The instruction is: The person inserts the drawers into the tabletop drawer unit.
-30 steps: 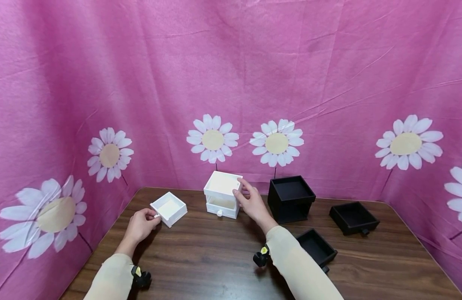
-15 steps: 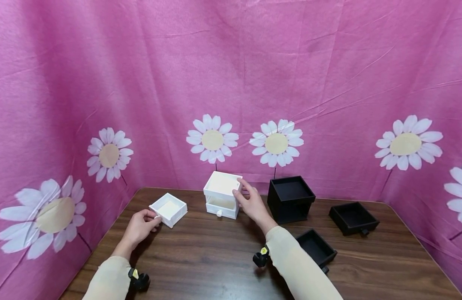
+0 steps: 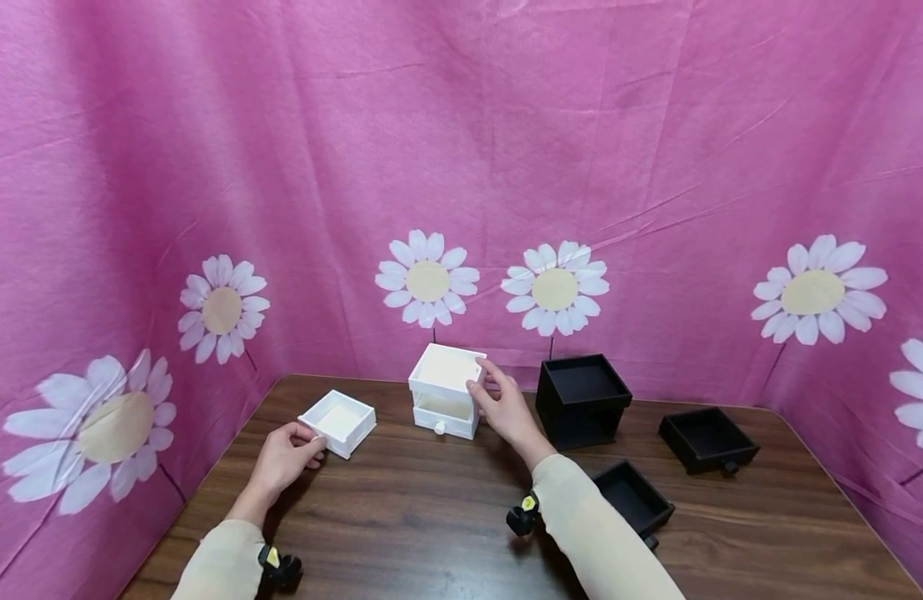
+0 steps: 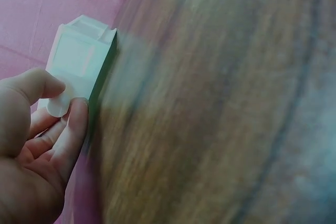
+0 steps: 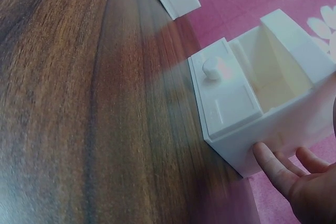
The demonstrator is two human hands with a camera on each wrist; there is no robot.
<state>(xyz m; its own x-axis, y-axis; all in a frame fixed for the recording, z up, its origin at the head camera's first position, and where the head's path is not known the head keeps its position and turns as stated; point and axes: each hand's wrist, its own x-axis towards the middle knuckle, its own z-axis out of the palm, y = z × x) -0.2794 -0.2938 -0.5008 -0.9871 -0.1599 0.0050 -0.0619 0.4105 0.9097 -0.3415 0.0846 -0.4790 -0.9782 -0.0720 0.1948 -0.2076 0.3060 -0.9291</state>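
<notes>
A small white drawer (image 3: 352,438) with a round knob (image 4: 59,104) is at the left of the table. My left hand (image 3: 287,458) pinches that knob between thumb and fingers. In the middle stands a white two-level mini cabinet (image 3: 424,388): its upper slot is vacant, and the lower slot carries a drawer with a round knob (image 5: 211,69). My right hand (image 3: 508,408) rests against the cabinet's right side, with fingertips at the top rim and others touching the side wall in the right wrist view. The palm side is partly hidden there.
A black cabinet (image 3: 555,412) with an open front stands right of the white one, close to my right hand. Two black drawers lie farther right, one at the back (image 3: 682,437) and one nearer (image 3: 660,508), beside my right sleeve. A pink flowered cloth (image 3: 461,167) hangs behind the table.
My left hand has shifted slightly to the right and turned the white drawer a little, so it sits flatter and more level. My right hand keeps its place on the cabinet.
</notes>
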